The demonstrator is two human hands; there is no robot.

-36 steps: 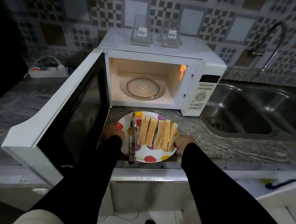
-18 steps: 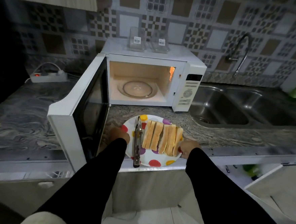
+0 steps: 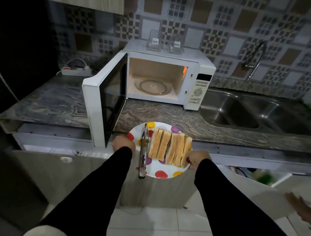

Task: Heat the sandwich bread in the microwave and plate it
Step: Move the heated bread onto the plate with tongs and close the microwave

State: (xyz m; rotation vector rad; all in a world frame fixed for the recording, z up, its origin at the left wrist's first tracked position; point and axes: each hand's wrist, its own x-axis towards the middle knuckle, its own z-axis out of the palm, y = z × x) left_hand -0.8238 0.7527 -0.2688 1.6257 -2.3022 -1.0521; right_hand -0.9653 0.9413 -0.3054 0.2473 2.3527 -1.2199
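left hand (image 3: 123,143) grips plate left rim | right hand (image 3: 197,160) grips plate right rim | plate (image 3: 162,173) dotted, held out past desk (image 3: 169,117) front edge | bread slices (image 3: 169,148) in a row on plate, tongs (image 3: 143,150) just left of them | microwave (image 3: 165,78) on desk behind, door (image 3: 104,99) open, lit inside

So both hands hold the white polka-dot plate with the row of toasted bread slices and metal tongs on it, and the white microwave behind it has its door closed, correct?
Not quite: the head view shows the white microwave with its door swung wide open. The rest stands: left hand and right hand hold the white polka-dot plate carrying the toasted bread slices and metal tongs.
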